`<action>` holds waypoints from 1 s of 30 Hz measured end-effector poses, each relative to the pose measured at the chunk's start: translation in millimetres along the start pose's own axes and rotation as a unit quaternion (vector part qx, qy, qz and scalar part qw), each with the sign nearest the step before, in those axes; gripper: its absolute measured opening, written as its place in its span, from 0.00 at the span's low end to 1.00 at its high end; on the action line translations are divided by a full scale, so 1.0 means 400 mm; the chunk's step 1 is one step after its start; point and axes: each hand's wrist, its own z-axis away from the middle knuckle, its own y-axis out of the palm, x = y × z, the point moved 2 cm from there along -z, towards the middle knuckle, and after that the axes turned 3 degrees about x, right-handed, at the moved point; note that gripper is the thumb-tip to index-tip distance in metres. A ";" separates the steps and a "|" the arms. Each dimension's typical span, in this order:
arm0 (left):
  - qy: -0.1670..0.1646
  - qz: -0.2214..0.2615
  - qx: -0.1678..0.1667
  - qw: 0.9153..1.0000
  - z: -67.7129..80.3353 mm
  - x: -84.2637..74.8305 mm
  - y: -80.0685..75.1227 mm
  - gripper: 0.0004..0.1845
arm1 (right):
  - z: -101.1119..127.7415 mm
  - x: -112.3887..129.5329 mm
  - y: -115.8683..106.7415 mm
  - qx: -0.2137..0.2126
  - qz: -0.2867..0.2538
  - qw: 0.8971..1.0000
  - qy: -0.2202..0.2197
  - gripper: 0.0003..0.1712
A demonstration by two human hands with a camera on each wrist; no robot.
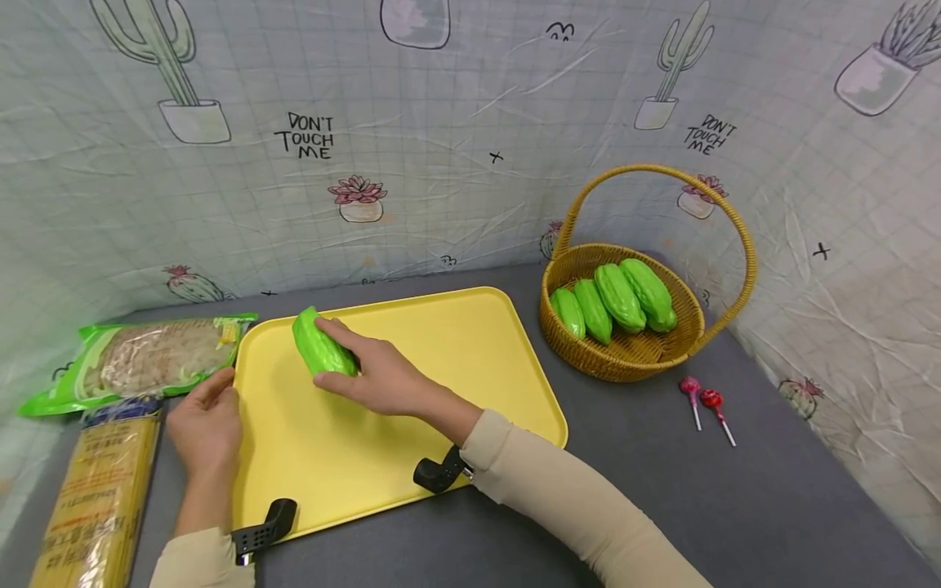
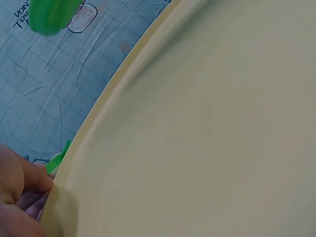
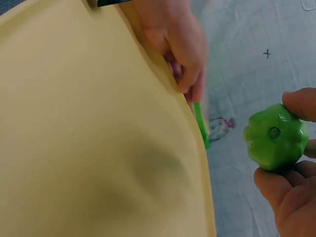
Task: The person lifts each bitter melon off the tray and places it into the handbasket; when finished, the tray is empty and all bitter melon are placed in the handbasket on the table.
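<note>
My right hand (image 1: 382,374) holds a ridged, glossy green bitter melon (image 1: 320,347) above the left part of a yellow tray (image 1: 456,351). In the right wrist view, thumb and fingers pinch the bitter melon (image 3: 276,138) from its sides, its round stem end facing the camera. At the tray's left edge, my left hand (image 1: 208,429) grips the rim with curled fingers; the left wrist view shows those fingers (image 2: 17,180) against the rim, partly hidden. Several more bitter melons (image 1: 619,298) lie in a brown wicker basket (image 1: 617,367) right of the tray.
Left of the tray lie a green-edged clear food packet (image 1: 158,359) and a pack of yellow noodles (image 1: 99,498). Two lollipops (image 1: 711,398) rest on the grey table (image 1: 647,474) before the basket, whose tall handle (image 1: 746,245) arches up. A printed cloth (image 1: 456,122) hangs behind.
</note>
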 end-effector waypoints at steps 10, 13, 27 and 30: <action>-0.003 0.004 -0.003 1.000 0.002 -0.001 -0.012 0.19 | 0.066 -0.025 -0.106 -0.027 -0.010 1.000 -0.004 0.43; -0.005 0.010 0.000 1.000 0.002 -0.001 -0.006 0.19 | 0.094 -0.040 -0.145 -0.036 -0.017 0.999 -0.005 0.43; -0.013 0.006 0.003 1.000 0.006 0.003 -0.002 0.19 | 0.222 -0.117 -0.292 -0.076 0.003 0.997 0.008 0.43; -0.012 0.006 0.002 1.000 0.005 0.004 0.001 0.19 | 0.249 -0.136 -0.321 -0.087 0.002 0.996 0.015 0.44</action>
